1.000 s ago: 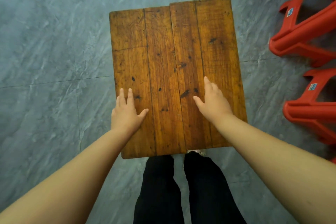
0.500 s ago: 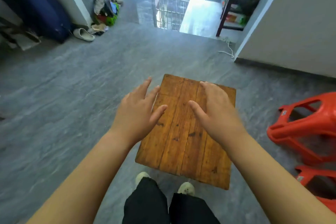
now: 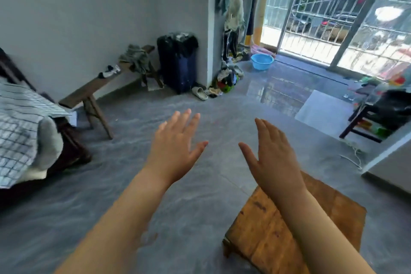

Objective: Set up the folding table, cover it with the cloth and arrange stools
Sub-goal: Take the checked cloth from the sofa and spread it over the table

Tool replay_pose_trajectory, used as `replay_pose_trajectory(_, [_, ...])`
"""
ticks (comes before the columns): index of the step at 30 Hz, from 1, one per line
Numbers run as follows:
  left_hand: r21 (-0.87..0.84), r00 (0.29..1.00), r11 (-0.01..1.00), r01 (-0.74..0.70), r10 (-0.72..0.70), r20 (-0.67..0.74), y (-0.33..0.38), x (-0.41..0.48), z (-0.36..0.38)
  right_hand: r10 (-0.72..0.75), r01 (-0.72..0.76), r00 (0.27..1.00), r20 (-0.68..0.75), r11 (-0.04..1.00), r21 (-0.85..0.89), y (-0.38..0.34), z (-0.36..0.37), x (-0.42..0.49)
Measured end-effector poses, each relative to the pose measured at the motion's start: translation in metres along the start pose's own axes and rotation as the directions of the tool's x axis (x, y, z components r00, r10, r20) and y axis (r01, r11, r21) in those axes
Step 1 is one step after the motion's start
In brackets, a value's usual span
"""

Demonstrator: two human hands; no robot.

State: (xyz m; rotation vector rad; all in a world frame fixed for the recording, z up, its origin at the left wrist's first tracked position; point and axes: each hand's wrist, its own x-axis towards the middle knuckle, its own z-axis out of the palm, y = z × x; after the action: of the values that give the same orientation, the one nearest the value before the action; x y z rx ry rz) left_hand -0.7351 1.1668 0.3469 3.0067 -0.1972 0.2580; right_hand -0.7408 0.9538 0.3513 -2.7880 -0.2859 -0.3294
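The small brown wooden folding table (image 3: pixel 262 236) stands on the grey tile floor at the lower right, its top partly hidden by my right forearm. My left hand (image 3: pixel 175 147) is raised in the air to the left of the table, fingers spread, holding nothing. My right hand (image 3: pixel 271 153) hovers above the table's far edge, also spread and empty. Neither hand touches the table. A checked cloth (image 3: pixel 20 118) lies over furniture at the far left. No stools are in view.
A long wooden bench (image 3: pixel 93 91) with clothes on it stands along the left wall, beside a dark suitcase (image 3: pixel 178 62). A blue basin (image 3: pixel 262 62) and scattered shoes lie near the barred door. A dark chair (image 3: pixel 364 122) piled with things is at the right.
My head has lifted and turned left, so the table slid to the lower right and the red stools left the view. Both hands rose off the tabletop into the air.
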Motion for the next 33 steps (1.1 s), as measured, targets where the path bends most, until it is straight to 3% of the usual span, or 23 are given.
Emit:
replay_pose_trajectory(7, [0.126,0.988,0.980,0.152,-0.150,-0.026,-0.180,-0.072,-0.060,-0.161,0.157,0.987,0.021,0.978,0.137,-0.192,0.053,0.023])
replay_pose_trajectory(14, [0.132,0.924,0.915,0.381,-0.372,-0.089,-0.324,-0.129,-0.088,-0.391,0.387,0.920,0.023,0.916,0.110,-0.339,0.098,0.053])
replay_pose_trajectory(22, [0.105,0.847,0.840,0.532,-0.530,-0.051,-0.420,-0.131,-0.057,-0.518,0.499,0.839,0.165,0.854,0.144,-0.423,0.166,0.116])
replay_pose_trajectory(33, [0.133,0.791,0.788,0.602,-0.611,0.039,-0.553,-0.003,-0.011,-0.559,0.522,0.767,0.314,0.829,0.202,-0.487,0.279,0.294])
